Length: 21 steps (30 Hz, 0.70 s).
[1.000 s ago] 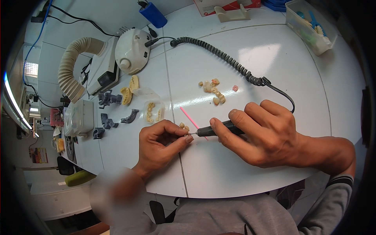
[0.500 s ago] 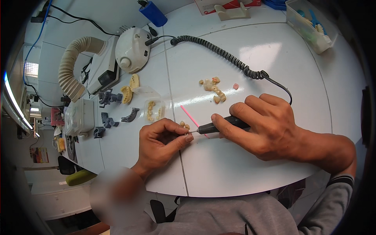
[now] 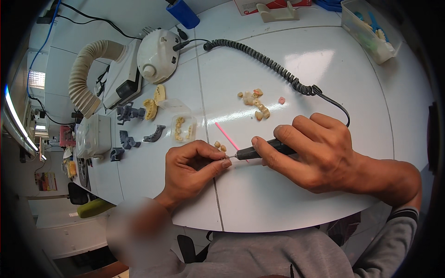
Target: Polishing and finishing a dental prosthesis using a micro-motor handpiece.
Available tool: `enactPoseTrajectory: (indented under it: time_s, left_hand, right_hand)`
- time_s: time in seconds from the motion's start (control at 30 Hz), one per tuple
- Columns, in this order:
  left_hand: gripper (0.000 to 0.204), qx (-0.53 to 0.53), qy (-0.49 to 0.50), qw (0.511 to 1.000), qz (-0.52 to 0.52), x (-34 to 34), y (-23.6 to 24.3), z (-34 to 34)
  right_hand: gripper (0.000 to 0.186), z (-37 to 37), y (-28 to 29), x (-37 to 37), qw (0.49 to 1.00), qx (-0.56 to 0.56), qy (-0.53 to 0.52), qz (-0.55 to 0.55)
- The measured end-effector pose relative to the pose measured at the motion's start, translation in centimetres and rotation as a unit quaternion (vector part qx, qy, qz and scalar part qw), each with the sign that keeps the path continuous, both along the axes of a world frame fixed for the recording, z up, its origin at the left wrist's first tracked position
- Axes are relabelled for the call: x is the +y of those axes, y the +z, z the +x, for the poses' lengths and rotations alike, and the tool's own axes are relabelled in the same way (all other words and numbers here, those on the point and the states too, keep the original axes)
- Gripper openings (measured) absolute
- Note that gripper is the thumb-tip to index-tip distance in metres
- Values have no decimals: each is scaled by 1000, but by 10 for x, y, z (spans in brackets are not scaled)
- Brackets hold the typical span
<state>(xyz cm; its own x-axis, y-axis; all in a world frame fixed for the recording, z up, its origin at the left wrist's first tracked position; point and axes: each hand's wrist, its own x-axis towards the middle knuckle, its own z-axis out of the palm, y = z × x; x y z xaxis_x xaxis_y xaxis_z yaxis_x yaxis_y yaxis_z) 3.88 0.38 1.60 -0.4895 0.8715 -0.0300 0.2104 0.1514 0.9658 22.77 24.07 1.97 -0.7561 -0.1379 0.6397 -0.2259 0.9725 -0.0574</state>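
My left hand is closed, thumb and index finger pinching a small tooth-coloured dental piece, mostly hidden by the fingertips. In my right hand lies a black rotary handpiece, its thin metal bur pointing left and meeting the piece at my left fingertips. Small tooth shapes show just beyond the left fingers; whether they belong to the held piece I cannot tell. A pink stick lies on the table behind the handpiece tip. Farther back sit several tooth-coloured crowns and bridges beside a small pink bit.
A coiled cord runs from the white control unit to the handpiece. Left of centre are a clear box with teeth, grey models and yellow casts. A ribbed hose and a plastic tub stand farther out.
The whole view has shifted very slightly. Both hands keep the same grips, with the bur still at the small dental piece.
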Motion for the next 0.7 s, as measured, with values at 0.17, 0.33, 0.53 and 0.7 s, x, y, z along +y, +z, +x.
enactPoseTrajectory:
  time_s: [0.17, 0.33, 0.53, 0.7]
  left_hand:
    - [11, -1, 1, 1000, -11, 1, 3, 1]
    - [14, -2, -1, 1000, -14, 0, 3, 1]
    - [15, -12, 13, 1000, -14, 1, 4, 2]
    - [13, -23, 7, 1000, -8, 0, 2, 2]
  right_hand:
    - [22, -1, 0, 1, 1000, 1, -1, 5]
    - [22, 0, -2, 0, 1000, 5, 3, -3]
    - [23, 0, 0, 1, 1000, -2, 3, -1]
    - [23, -1, -1, 3, 1000, 0, 4, -7]
